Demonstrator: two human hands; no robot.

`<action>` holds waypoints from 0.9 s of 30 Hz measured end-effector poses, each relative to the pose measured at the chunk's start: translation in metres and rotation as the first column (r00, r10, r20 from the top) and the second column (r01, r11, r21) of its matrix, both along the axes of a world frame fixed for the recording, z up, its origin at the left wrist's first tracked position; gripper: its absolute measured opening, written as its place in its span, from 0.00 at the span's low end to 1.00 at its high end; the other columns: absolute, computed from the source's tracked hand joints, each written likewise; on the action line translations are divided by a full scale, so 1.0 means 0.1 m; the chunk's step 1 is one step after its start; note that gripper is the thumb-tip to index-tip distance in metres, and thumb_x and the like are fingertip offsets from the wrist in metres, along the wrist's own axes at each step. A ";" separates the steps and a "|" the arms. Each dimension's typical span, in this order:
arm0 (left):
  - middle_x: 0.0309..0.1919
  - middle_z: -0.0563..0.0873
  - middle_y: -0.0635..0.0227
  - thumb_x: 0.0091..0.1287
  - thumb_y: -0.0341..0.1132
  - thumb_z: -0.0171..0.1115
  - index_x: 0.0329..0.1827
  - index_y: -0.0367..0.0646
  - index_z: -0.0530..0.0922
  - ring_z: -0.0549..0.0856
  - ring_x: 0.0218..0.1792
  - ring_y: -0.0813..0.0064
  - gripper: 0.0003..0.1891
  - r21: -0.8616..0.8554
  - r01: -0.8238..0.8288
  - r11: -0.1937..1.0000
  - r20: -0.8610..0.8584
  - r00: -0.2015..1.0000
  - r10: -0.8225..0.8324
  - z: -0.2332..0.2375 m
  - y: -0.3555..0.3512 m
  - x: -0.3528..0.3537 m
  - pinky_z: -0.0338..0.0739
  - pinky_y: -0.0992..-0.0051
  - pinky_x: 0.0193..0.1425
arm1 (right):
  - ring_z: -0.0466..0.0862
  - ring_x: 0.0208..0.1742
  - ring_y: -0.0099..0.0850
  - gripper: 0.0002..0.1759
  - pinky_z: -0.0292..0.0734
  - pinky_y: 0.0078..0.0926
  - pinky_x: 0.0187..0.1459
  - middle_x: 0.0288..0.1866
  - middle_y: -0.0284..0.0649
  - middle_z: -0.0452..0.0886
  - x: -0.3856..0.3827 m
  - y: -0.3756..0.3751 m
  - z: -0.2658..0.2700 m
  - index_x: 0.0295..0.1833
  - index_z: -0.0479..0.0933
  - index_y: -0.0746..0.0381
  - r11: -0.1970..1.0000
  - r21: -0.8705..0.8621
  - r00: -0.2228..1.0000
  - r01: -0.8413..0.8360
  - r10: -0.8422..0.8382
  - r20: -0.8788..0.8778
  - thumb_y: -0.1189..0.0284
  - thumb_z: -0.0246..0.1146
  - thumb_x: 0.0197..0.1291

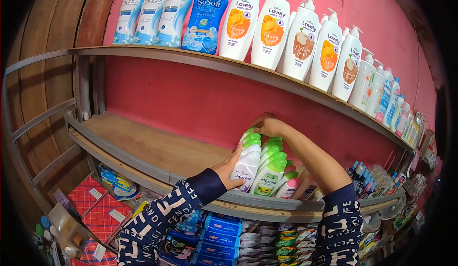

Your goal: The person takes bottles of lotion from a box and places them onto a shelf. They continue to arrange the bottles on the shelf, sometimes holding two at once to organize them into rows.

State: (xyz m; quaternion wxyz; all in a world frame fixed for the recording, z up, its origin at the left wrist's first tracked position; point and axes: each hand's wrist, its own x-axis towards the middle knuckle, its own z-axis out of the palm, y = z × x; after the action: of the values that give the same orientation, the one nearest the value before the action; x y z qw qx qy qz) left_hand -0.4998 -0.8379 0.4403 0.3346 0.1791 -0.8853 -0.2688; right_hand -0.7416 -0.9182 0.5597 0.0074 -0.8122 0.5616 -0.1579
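On the wooden shelf (pixel 157 146) by the pink wall, we clamped our left hand (pixel 228 169) around the front white bottle (pixel 248 163) of a green-capped row, while our right hand (pixel 267 122) curled its fingers together over the rearmost caps (pixel 273 142), grip unclear.

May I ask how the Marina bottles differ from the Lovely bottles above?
The Marina bottles have green caps; the Lovely bottles have white pumps. The Marina bottles look smaller than the Lovely bottles. The left hand and right hand touch the Marina bottles; the Lovely bottles stand untouched. Both are white.
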 end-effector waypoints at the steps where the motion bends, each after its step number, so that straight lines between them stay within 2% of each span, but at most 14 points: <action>1: 0.73 0.53 0.39 0.58 0.39 0.68 0.76 0.41 0.27 0.61 0.72 0.49 0.58 -0.002 -0.001 1.000 0.001 1.000 0.001 0.00 -0.01 0.00 0.61 0.68 0.72 | 0.85 0.43 0.35 0.15 0.79 0.31 0.47 0.43 0.43 0.86 0.00 0.01 0.00 0.46 0.85 0.56 1.000 0.001 1.000 0.005 -0.005 0.009 0.66 0.70 0.52; 7: 0.73 0.52 0.38 0.57 0.39 0.68 0.76 0.41 0.27 0.61 0.72 0.49 0.58 -0.015 -0.005 1.000 0.003 1.000 0.005 0.01 0.00 0.00 0.61 0.68 0.72 | 0.85 0.44 0.35 0.15 0.78 0.30 0.48 0.44 0.43 0.86 0.03 0.04 0.04 0.46 0.85 0.57 1.000 0.028 1.000 0.014 -0.014 -0.023 0.64 0.69 0.53; 9: 0.73 0.52 0.38 0.57 0.39 0.68 0.76 0.41 0.27 0.61 0.72 0.49 0.59 -0.016 -0.005 1.000 0.002 1.000 0.005 0.01 -0.01 0.00 0.62 0.68 0.71 | 0.85 0.45 0.34 0.16 0.79 0.29 0.48 0.46 0.44 0.85 0.08 0.11 0.08 0.50 0.83 0.61 0.998 0.055 0.999 0.035 -0.032 -0.043 0.66 0.67 0.57; 12: 0.70 0.59 0.38 0.59 0.38 0.68 0.76 0.42 0.26 0.67 0.69 0.51 0.58 -0.072 -0.023 0.997 -0.023 1.000 0.021 -0.02 -0.01 -0.01 0.64 0.69 0.69 | 0.84 0.46 0.33 0.18 0.80 0.29 0.47 0.48 0.45 0.85 0.15 0.18 0.13 0.53 0.80 0.64 0.989 0.128 0.997 0.074 -0.077 0.018 0.66 0.66 0.60; 13: 0.70 0.59 0.38 0.59 0.38 0.68 0.76 0.42 0.26 0.67 0.69 0.52 0.58 -0.056 -0.018 0.998 -0.020 1.000 0.017 -0.02 -0.01 -0.01 0.63 0.68 0.69 | 0.84 0.46 0.33 0.19 0.80 0.30 0.47 0.48 0.45 0.84 0.14 0.19 0.14 0.54 0.79 0.64 0.984 0.158 0.994 0.087 -0.097 0.052 0.65 0.65 0.60; 16: 0.71 0.59 0.38 0.59 0.37 0.68 0.76 0.42 0.26 0.66 0.70 0.52 0.58 -0.038 -0.013 0.999 -0.022 1.000 0.012 -0.02 -0.02 -0.01 0.63 0.68 0.69 | 0.84 0.46 0.33 0.21 0.81 0.30 0.46 0.49 0.45 0.84 0.13 0.19 0.14 0.56 0.77 0.65 0.987 0.154 0.999 0.052 -0.052 -0.003 0.63 0.64 0.62; 19: 0.71 0.57 0.38 0.58 0.37 0.69 0.76 0.42 0.26 0.64 0.71 0.53 0.59 -0.015 -0.007 1.000 -0.059 0.998 0.006 -0.01 -0.01 0.00 0.63 0.68 0.70 | 0.84 0.45 0.34 0.19 0.78 0.31 0.49 0.47 0.44 0.84 0.15 0.26 0.15 0.51 0.82 0.59 0.962 0.227 0.965 0.151 -0.193 0.175 0.60 0.65 0.59; 20: 0.72 0.56 0.39 0.58 0.36 0.69 0.76 0.43 0.26 0.62 0.72 0.53 0.59 0.037 0.009 0.999 -0.078 0.997 -0.006 0.03 0.01 0.01 0.62 0.67 0.70 | 0.84 0.45 0.34 0.19 0.78 0.31 0.48 0.46 0.44 0.84 0.12 0.25 0.16 0.52 0.82 0.59 0.975 0.178 0.965 0.131 -0.167 0.205 0.59 0.64 0.60; 22: 0.73 0.53 0.41 0.58 0.36 0.69 0.76 0.43 0.27 0.58 0.74 0.54 0.58 -0.060 -0.054 0.997 -0.184 0.982 0.042 0.07 0.09 0.05 0.60 0.66 0.71 | 0.84 0.43 0.34 0.20 0.78 0.31 0.46 0.45 0.45 0.84 0.02 0.27 0.20 0.52 0.81 0.59 0.991 0.082 0.956 0.108 -0.126 0.264 0.59 0.63 0.60; 24: 0.75 0.49 0.43 0.58 0.36 0.68 0.77 0.44 0.29 0.53 0.76 0.55 0.57 -0.324 -0.229 0.918 -0.371 0.923 0.100 0.03 0.20 0.14 0.55 0.63 0.73 | 0.84 0.41 0.36 0.21 0.78 0.31 0.45 0.44 0.46 0.84 -0.13 0.50 0.23 0.53 0.80 0.60 0.970 -0.236 0.946 0.052 0.028 0.324 0.58 0.62 0.61; 25: 0.75 0.48 0.45 0.59 0.37 0.67 0.77 0.43 0.31 0.50 0.76 0.55 0.55 -0.270 -0.221 0.937 -0.436 0.896 0.085 0.01 0.35 0.23 0.51 0.61 0.75 | 0.84 0.41 0.37 0.21 0.77 0.31 0.44 0.44 0.47 0.84 -0.17 0.72 0.29 0.54 0.80 0.60 0.920 -0.390 0.940 0.040 0.098 0.328 0.58 0.62 0.61; 26: 0.76 0.46 0.47 0.59 0.38 0.66 0.78 0.42 0.33 0.47 0.77 0.56 0.54 -0.212 -0.205 0.955 -0.499 0.864 0.075 -0.04 0.53 0.31 0.47 0.59 0.76 | 0.83 0.42 0.39 0.23 0.77 0.32 0.46 0.46 0.49 0.83 -0.05 1.13 0.49 0.55 0.79 0.62 0.927 -0.259 0.936 0.272 -0.194 0.293 0.58 0.63 0.60; 27: 0.75 0.47 0.44 0.59 0.41 0.65 0.78 0.40 0.37 0.47 0.77 0.53 0.52 -0.185 -0.138 0.973 -0.608 0.794 -0.003 -0.15 0.68 0.32 0.42 0.56 0.76 | 0.82 0.45 0.40 0.23 0.75 0.32 0.47 0.48 0.51 0.82 -0.13 1.34 0.44 0.55 0.78 0.62 0.877 -0.451 0.941 0.165 -0.002 0.340 0.59 0.64 0.60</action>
State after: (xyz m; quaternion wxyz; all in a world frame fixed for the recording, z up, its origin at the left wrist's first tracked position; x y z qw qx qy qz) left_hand -0.4683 -0.7698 0.4257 0.6267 0.0775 -0.7492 -0.2000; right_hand -0.7551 -0.7840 0.6033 -0.1045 -0.7259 0.5318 -0.4234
